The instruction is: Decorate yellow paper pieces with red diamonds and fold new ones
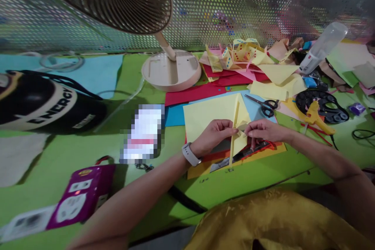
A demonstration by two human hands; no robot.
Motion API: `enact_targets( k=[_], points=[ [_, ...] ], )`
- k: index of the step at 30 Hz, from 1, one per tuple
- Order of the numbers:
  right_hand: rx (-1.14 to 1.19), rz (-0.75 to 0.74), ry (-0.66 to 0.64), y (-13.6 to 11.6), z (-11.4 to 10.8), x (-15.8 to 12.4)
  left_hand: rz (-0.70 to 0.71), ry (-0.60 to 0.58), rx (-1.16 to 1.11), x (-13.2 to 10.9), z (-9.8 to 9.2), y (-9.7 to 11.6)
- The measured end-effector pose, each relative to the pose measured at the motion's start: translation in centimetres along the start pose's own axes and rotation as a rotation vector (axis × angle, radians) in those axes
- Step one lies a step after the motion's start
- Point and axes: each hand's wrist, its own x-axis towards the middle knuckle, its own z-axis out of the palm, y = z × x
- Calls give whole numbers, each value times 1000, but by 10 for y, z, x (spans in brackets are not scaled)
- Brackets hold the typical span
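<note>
A folded piece of pale yellow paper [240,140] is held up between my two hands, a narrow strip of it standing along its left side. My left hand [216,134], with a pale watch at the wrist, pinches that strip between thumb and fingers. On the other side my right hand [263,129] has its fingertips closed on the paper's right edge. Below lies a flat sheet of yellow paper [205,113], on top of blue, red and orange sheets. Black-handled scissors [265,106] rest just beyond my right hand.
A fan [172,72] stands at the back. To the left are a phone [145,133], a purple packet [84,187] and a black cylindrical bag [52,103]. Paper scraps [243,56], a clear bottle [325,47], a black palette [328,105] and a yellow glue gun [315,117] lie right.
</note>
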Motion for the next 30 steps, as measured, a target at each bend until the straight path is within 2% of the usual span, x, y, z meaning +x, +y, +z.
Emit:
enact_targets(
  k=[4,8,12,18,20,25,30],
  points=[
    [81,-73,128,2,-8,3,-15,-47,36,-3,0,5],
    [68,-128,253,1,-6,6,-54,-96,47,-4,1,6],
    [42,-148,329,2,0,8,-73,-86,-11,-4,2,4],
    [76,-268,481,5,-2,8,-87,-78,-67,-1,-2,5],
    [109,-262,470,6,-1,8,-70,-81,-74,-1,-3,4],
    [190,-127,313,7,11,9,-51,-97,-37,-2,-1,1],
    [195,-114,342,2,18,7,-35,-94,57,-5,4,1]
  ],
)
